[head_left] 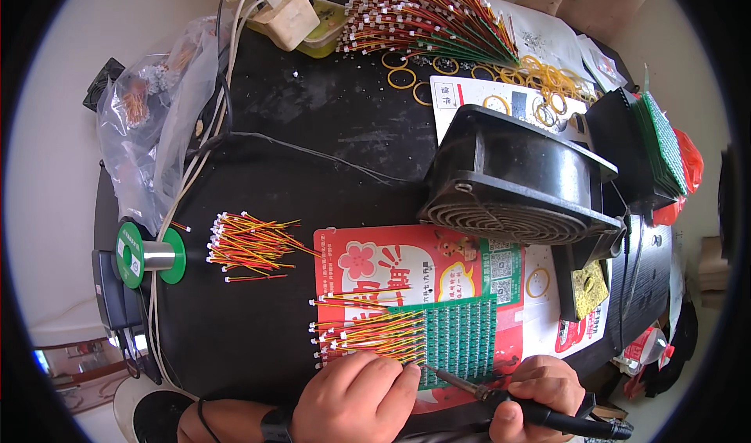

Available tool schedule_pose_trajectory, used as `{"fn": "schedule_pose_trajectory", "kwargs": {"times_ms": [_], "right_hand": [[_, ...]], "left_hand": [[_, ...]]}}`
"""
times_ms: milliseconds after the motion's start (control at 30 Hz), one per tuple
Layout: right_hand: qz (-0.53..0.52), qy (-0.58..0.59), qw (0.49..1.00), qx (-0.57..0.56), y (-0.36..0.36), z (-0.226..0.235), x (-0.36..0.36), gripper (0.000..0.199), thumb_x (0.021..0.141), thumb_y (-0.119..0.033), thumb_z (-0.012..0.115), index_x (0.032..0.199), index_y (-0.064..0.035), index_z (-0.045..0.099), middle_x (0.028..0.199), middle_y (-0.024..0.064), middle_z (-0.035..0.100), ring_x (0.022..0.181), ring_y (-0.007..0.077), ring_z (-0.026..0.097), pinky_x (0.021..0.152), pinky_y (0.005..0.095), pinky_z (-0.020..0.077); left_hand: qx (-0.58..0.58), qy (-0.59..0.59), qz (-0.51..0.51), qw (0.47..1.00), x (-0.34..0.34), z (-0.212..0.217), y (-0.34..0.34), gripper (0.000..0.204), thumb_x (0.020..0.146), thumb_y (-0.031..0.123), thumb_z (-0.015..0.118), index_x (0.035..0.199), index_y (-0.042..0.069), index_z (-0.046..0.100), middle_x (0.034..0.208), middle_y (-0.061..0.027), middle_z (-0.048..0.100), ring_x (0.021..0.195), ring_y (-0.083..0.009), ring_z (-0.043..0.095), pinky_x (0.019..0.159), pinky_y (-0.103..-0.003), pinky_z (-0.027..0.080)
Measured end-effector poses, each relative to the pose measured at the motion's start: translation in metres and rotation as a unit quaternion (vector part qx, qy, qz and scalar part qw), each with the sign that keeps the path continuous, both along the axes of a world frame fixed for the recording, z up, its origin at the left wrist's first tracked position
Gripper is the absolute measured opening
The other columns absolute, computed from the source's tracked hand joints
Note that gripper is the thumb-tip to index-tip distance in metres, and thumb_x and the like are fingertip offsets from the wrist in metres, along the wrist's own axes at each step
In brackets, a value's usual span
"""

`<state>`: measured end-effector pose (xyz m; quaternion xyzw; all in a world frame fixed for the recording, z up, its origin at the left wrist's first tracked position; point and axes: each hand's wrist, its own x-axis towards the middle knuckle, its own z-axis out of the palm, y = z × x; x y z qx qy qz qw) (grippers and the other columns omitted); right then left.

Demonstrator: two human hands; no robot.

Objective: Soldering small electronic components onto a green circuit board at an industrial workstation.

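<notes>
My right hand (pixel 540 392) grips a soldering iron (pixel 540 416) by its black handle. The iron's thin metal tip points left, close to the fingertips of my left hand (pixel 356 396). That hand is closed over the near left edge of a green circuit board panel (pixel 460 337); what its fingers pinch, if anything, is hidden. Red and yellow wires with white connectors (pixel 364 335) fan out leftward from the panel's left edge. Under the panel lies a red printed sheet (pixel 332 247). A loose pile of similar wires (pixel 250 243) sits farther left.
A black fan (pixel 524 169) stands behind the panel. Left are a green solder spool (pixel 160 257), white cables and a plastic bag (pixel 149 130). A large wire bundle (pixel 430 21) and rubber bands (pixel 540 79) lie at the back. A yellow sponge (pixel 591 290) sits right.
</notes>
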<state>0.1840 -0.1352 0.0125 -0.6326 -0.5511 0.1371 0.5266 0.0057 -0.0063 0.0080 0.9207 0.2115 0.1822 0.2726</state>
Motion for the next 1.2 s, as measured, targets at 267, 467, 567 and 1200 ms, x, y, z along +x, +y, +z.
{"fn": "schedule_pose_trajectory", "kwargs": {"times_ms": [267,467,567,1200], "right_hand": [[0.008,0.001,1.000,-0.003,0.001,0.001,0.001,0.021,0.091,-0.011,0.071,0.093,0.0032,0.056,0.064,0.0126,0.057,0.049,0.0227,0.055,0.046,0.0343,0.0436],[0.021,0.029,0.999,0.013,-0.004,0.001,0.003,0.021,0.091,-0.010,0.071,0.095,0.0040,0.056,0.067,0.0135,0.058,0.053,0.0238,0.057,0.050,0.0361,0.0458],[0.007,0.032,0.999,0.014,-0.005,0.004,0.001,0.021,0.090,-0.009,0.070,0.098,0.0044,0.056,0.068,0.0137,0.058,0.054,0.0241,0.057,0.051,0.0369,0.0462],[-0.058,-0.020,0.997,0.050,-0.009,-0.006,-0.005,0.026,0.100,-0.019,0.062,0.104,0.0048,0.053,0.071,0.0149,0.055,0.056,0.0219,0.053,0.052,0.0345,0.0457]], "left_hand": [[0.004,0.001,-0.001,1.000,0.000,0.000,0.000,0.017,0.080,0.000,0.069,0.096,-0.004,0.069,0.091,-0.0143,0.063,0.082,-0.0319,0.063,0.074,-0.039,0.056],[-0.003,-0.004,0.000,1.000,0.001,0.000,0.001,0.015,0.080,0.000,0.070,0.094,-0.004,0.069,0.089,-0.0137,0.062,0.081,-0.0311,0.063,0.072,-0.039,0.055],[0.004,-0.001,0.007,1.000,-0.001,0.006,-0.001,0.014,0.079,0.000,0.070,0.093,-0.004,0.069,0.089,-0.0135,0.062,0.080,-0.0308,0.063,0.071,-0.039,0.055],[0.018,-0.054,0.122,0.991,-0.008,0.010,0.052,0.017,0.074,-0.007,0.072,0.090,0.001,0.073,0.086,-0.0119,0.069,0.074,-0.0313,0.066,0.064,-0.041,0.053]]}}
